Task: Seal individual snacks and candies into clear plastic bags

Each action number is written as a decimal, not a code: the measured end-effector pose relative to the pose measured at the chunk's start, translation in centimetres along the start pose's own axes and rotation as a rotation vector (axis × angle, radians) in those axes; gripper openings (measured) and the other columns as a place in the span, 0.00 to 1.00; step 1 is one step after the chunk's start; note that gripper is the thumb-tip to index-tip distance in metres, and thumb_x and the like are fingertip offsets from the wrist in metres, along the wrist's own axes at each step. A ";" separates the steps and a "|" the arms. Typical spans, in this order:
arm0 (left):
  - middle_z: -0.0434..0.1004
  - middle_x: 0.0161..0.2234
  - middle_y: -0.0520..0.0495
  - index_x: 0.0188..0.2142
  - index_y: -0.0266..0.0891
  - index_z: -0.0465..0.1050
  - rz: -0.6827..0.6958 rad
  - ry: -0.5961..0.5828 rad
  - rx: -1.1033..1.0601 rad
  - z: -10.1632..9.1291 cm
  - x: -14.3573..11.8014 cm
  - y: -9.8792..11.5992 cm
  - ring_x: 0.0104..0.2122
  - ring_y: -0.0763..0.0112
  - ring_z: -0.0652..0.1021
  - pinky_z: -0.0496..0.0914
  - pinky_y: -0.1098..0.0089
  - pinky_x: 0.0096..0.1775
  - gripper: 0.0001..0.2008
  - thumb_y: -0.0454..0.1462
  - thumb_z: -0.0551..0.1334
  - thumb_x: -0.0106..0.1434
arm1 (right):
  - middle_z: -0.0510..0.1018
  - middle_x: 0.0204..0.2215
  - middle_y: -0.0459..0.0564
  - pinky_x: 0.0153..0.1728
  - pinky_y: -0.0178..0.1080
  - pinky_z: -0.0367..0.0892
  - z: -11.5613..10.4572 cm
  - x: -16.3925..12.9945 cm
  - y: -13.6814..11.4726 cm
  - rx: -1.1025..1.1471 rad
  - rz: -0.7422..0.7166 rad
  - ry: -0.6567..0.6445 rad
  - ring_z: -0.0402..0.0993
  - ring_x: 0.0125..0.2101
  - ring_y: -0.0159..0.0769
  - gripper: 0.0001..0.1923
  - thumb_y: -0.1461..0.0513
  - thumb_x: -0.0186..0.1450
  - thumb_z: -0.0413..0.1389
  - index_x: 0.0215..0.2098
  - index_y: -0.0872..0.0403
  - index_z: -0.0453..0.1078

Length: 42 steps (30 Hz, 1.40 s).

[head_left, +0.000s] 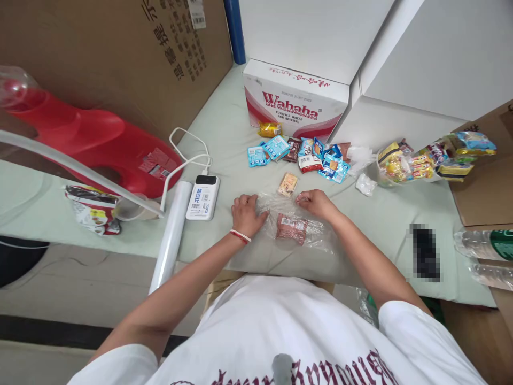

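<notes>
A sheet of clear plastic film (pixel 320 235) lies on the cloth-covered table in front of me. On the film sits a reddish-brown snack packet (pixel 292 229) with a white label. My left hand (pixel 245 215) rests at the film's left edge, palm down, thumb apart from the fingers. Across from it, my right hand (pixel 315 203) has its fingertips pinched together on the film's far right edge. Just beyond the film, between both hands, lies a small cream-coloured snack packet (pixel 287 184).
Several small snack packets (pixel 308 155) lie before a Wahaba-style white and red carton (pixel 296 99). A snack-filled clear tub (pixel 395 171) and crumpled plastic (pixel 365 184) are rightward. Left are a power bank (pixel 203 198), a film roll (pixel 172 235) and a red jug (pixel 104 144).
</notes>
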<state>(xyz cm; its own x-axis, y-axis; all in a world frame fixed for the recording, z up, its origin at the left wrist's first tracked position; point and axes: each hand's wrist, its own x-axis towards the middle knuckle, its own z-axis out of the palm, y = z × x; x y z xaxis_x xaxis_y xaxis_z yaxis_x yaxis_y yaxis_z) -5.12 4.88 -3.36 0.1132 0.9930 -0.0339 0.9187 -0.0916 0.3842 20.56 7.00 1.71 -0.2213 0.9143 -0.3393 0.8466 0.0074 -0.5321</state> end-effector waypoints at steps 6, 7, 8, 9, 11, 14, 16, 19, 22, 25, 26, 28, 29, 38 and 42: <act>0.72 0.51 0.37 0.44 0.42 0.78 -0.043 0.002 -0.119 0.3 0.5 -0.1 0.53 0.45 0.71 0.69 0.49 0.51 0.15 0.45 0.68 0.60 | 0.80 0.36 0.51 0.42 0.37 0.67 1.4 -7.0 -2.4 -0.295 -0.436 -0.111 0.72 0.40 0.41 0.23 0.66 0.70 0.55 0.59 0.42 0.78; 0.72 0.51 0.37 0.43 0.42 0.78 -0.028 0.004 -0.146 0.1 0.5 -0.4 0.53 0.46 0.71 0.69 0.50 0.52 0.14 0.44 0.68 0.59 | 0.80 0.38 0.52 0.41 0.36 0.67 2.0 -8.0 -2.5 -0.343 -0.436 -0.135 0.73 0.42 0.42 0.26 0.68 0.70 0.55 0.61 0.39 0.76; 0.73 0.51 0.38 0.41 0.42 0.79 -0.002 0.002 -0.177 -0.2 0.6 -0.9 0.53 0.47 0.71 0.68 0.50 0.54 0.11 0.42 0.68 0.59 | 0.80 0.41 0.52 0.42 0.36 0.68 2.6 -8.7 -2.6 -0.373 -0.422 -0.143 0.73 0.43 0.42 0.29 0.70 0.70 0.55 0.63 0.38 0.74; 0.73 0.51 0.38 0.38 0.42 0.79 0.036 -0.008 -0.209 -0.6 0.7 -1.5 0.54 0.48 0.71 0.67 0.50 0.56 0.09 0.40 0.67 0.58 | 0.79 0.43 0.51 0.44 0.37 0.69 3.2 -9.3 -2.5 -0.386 -0.405 -0.141 0.73 0.46 0.43 0.31 0.71 0.69 0.55 0.65 0.37 0.72; 0.76 0.48 0.40 0.34 0.41 0.77 0.115 -0.052 -0.280 -1.8 0.6 -2.7 0.53 0.52 0.73 0.67 0.51 0.58 0.05 0.36 0.65 0.57 | 0.78 0.47 0.52 0.50 0.40 0.69 4.2 -9.9 -1.9 -0.384 -0.374 -0.131 0.72 0.51 0.44 0.33 0.72 0.70 0.54 0.67 0.36 0.69; 0.78 0.35 0.46 0.32 0.41 0.73 0.107 -0.188 -0.483 -3.9 -0.2 -3.0 0.40 0.60 0.78 0.73 0.57 0.48 0.03 0.37 0.62 0.59 | 0.77 0.50 0.52 0.61 0.46 0.64 5.2 -9.8 -1.2 -0.370 -0.363 -0.127 0.71 0.55 0.44 0.35 0.73 0.69 0.51 0.68 0.38 0.68; 0.77 0.28 0.51 0.33 0.41 0.71 0.041 -0.321 -0.717 -4.6 -1.0 -1.6 0.30 0.66 0.78 0.73 0.64 0.37 0.06 0.41 0.62 0.61 | 0.77 0.49 0.53 0.66 0.50 0.60 5.6 -9.7 -1.1 -0.350 -0.367 -0.123 0.71 0.54 0.44 0.34 0.74 0.69 0.49 0.68 0.41 0.68; 0.79 0.27 0.52 0.36 0.40 0.71 -0.006 -0.481 -0.986 -3.7 -2.3 2.5 0.26 0.70 0.79 0.73 0.69 0.32 0.07 0.41 0.64 0.61 | 0.77 0.49 0.54 0.66 0.53 0.59 5.8 -9.7 -1.1 -0.266 -0.397 -0.092 0.71 0.54 0.44 0.32 0.74 0.70 0.47 0.66 0.43 0.71; 0.83 0.32 0.47 0.37 0.38 0.77 0.069 -0.459 -0.864 -1.3 -3.3 6.5 0.33 0.67 0.82 0.77 0.66 0.38 0.07 0.34 0.59 0.64 | 0.75 0.57 0.57 0.62 0.53 0.65 5.7 -10.4 -0.3 -0.121 -0.440 -0.041 0.69 0.56 0.47 0.25 0.68 0.72 0.50 0.64 0.46 0.73; 0.84 0.41 0.43 0.38 0.40 0.81 0.326 -0.331 -0.543 0.6 -4.1 8.3 0.44 0.62 0.81 0.75 0.58 0.53 0.15 0.29 0.55 0.64 | 0.78 0.53 0.56 0.56 0.49 0.71 5.8 -11.7 1.5 0.068 -0.383 0.035 0.73 0.52 0.45 0.19 0.62 0.74 0.50 0.59 0.48 0.76; 0.83 0.44 0.42 0.39 0.40 0.82 0.402 -0.304 -0.451 0.8 -4.5 8.5 0.46 0.61 0.80 0.74 0.56 0.56 0.15 0.28 0.55 0.65 | 0.79 0.51 0.56 0.55 0.50 0.71 6.0 -12.1 2.1 0.094 -0.302 0.127 0.73 0.51 0.45 0.19 0.61 0.75 0.49 0.58 0.48 0.77; 0.82 0.46 0.40 0.40 0.39 0.82 0.495 -0.278 -0.299 0.9 -5.1 8.5 0.48 0.59 0.79 0.70 0.54 0.61 0.15 0.28 0.56 0.66 | 0.77 0.53 0.59 0.57 0.55 0.70 6.5 -12.8 3.2 0.039 -0.079 0.371 0.71 0.54 0.50 0.19 0.57 0.73 0.53 0.59 0.50 0.75; 0.81 0.46 0.39 0.41 0.38 0.82 0.522 -0.270 -0.234 0.8 -5.3 8.5 0.48 0.58 0.79 0.68 0.53 0.63 0.14 0.29 0.57 0.67 | 0.75 0.56 0.61 0.58 0.58 0.68 6.7 -13.2 3.6 -0.026 0.025 0.472 0.68 0.57 0.54 0.20 0.55 0.71 0.57 0.59 0.51 0.75; 0.80 0.52 0.37 0.50 0.40 0.81 0.580 -0.172 0.038 1.0 -6.4 8.7 0.53 0.49 0.76 0.73 0.48 0.52 0.17 0.31 0.54 0.72 | 0.79 0.41 0.52 0.48 0.39 0.70 5.0 -10.4 0.2 0.132 0.076 0.427 0.75 0.43 0.40 0.12 0.60 0.74 0.50 0.47 0.51 0.75; 0.82 0.48 0.36 0.43 0.38 0.82 0.641 -0.149 -0.087 1.0 -6.5 7.0 0.54 0.52 0.77 0.72 0.50 0.59 0.15 0.29 0.55 0.67 | 0.78 0.44 0.54 0.51 0.37 0.68 5.5 -7.1 -2.8 0.085 -0.076 0.292 0.74 0.47 0.38 0.13 0.65 0.75 0.49 0.49 0.54 0.76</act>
<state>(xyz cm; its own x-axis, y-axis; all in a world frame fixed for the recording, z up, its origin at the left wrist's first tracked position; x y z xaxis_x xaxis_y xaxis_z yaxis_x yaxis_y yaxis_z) 0.93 -2.29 -1.38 0.6842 0.7221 0.1019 0.6185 -0.6486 0.4436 17.11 -1.71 1.38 -0.1242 0.9901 -0.0657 0.7869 0.0579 -0.6144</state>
